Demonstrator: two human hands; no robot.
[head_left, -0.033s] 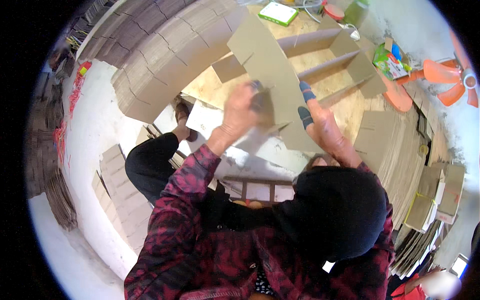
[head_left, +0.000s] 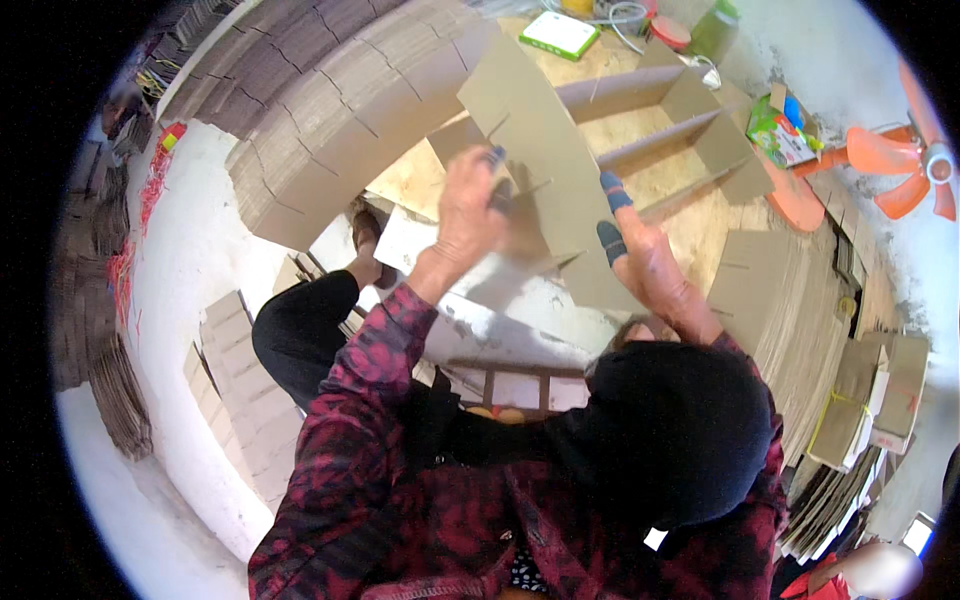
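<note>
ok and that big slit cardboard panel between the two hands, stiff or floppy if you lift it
The panel is probably light, being thin board. It looks fairly stiff, its face flat, though it could bend at the slits.

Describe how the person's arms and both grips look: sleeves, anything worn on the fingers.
The left sleeve is long, dark and blotched with red; the right sleeve, only partly visible, has the same pattern. On the right grip, dark blue-grey coverings wrap two digits. The left grip also has dark finger covers, though blur hides their detail.
</note>
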